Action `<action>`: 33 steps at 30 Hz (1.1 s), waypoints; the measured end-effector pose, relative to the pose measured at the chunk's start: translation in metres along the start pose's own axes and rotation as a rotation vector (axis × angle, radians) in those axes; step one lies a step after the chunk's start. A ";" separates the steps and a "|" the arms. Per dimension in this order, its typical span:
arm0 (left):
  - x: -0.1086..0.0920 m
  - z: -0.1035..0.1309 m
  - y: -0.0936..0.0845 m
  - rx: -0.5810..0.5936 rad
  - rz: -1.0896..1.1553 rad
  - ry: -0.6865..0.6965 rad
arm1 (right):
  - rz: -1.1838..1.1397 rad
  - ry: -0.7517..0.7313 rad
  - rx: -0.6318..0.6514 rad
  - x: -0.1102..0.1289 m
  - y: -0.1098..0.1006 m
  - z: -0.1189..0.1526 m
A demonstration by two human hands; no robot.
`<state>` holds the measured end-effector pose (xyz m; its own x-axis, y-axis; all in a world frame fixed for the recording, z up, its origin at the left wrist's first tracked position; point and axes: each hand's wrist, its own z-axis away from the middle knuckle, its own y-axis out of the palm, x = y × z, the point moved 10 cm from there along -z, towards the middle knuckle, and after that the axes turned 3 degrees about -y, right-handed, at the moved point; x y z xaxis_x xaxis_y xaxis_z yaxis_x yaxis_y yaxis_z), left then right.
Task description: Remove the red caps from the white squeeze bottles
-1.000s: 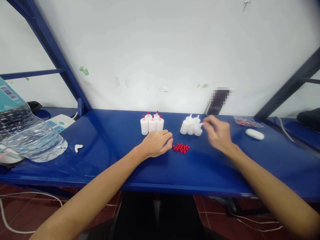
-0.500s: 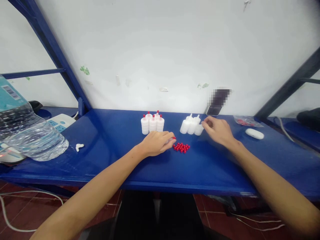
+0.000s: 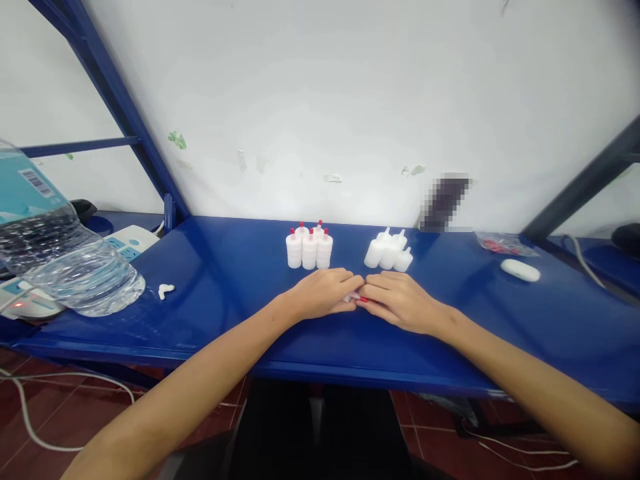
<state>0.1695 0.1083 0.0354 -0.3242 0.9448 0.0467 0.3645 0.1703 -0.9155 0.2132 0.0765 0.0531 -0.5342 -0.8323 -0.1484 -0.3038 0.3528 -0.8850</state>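
Note:
My left hand is closed around a small white squeeze bottle, mostly hidden by the fingers. The bottle lies tilted with its nozzle end toward the right. At that end my right hand pinches a red cap. The fingertips of both hands meet over the table. Behind my left hand stands a group of white bottles with red caps. Beyond my right hand is a cluster of white bottles with bare nozzles. The pile of loose red caps is hidden behind my hands.
The blue table carries a large water bottle, a white power strip and a small white piece on the left. On the right lie a white oval case and a plastic bag of red pieces. A blurred-out dark object leans on the wall.
My right hand has moved left and nearer, from the uncapped bottles to the nozzle end of the held bottle, and now grips the red cap. The loose caps became hidden.

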 end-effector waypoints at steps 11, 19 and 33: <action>0.019 0.006 -0.021 -0.131 -0.109 -0.058 | -0.060 0.342 0.110 -0.061 -0.008 0.028; 0.034 0.009 -0.003 0.002 0.041 -0.160 | -0.148 0.486 0.430 -0.079 0.020 0.044; 0.038 0.010 0.005 0.065 0.069 -0.196 | -0.312 0.499 0.500 -0.075 0.032 0.050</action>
<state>0.1504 0.1420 0.0282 -0.4664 0.8800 -0.0895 0.3369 0.0832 -0.9378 0.2827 0.1291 0.0138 -0.8110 -0.5280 0.2521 -0.1696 -0.2001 -0.9650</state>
